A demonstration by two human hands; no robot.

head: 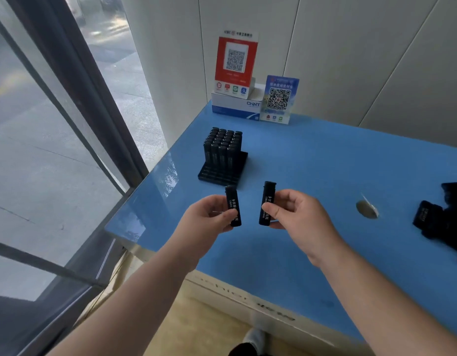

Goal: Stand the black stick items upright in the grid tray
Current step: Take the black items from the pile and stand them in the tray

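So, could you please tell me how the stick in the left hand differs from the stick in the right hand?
The left stick sits lower in the picture, its top below the right stick's. The left stick leans its top leftward; the right stick leans its top rightward. The left hand pinches its stick low on the body; the right hand pinches nearer the middle. Both are black with white print, held above the table, outside the tray.

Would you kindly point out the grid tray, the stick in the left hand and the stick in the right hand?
grid tray (214,176): head view, empty front slots.
left-hand stick (231,199): head view, upper body above the thumb.
right-hand stick (268,192): head view, upper body below the cap.
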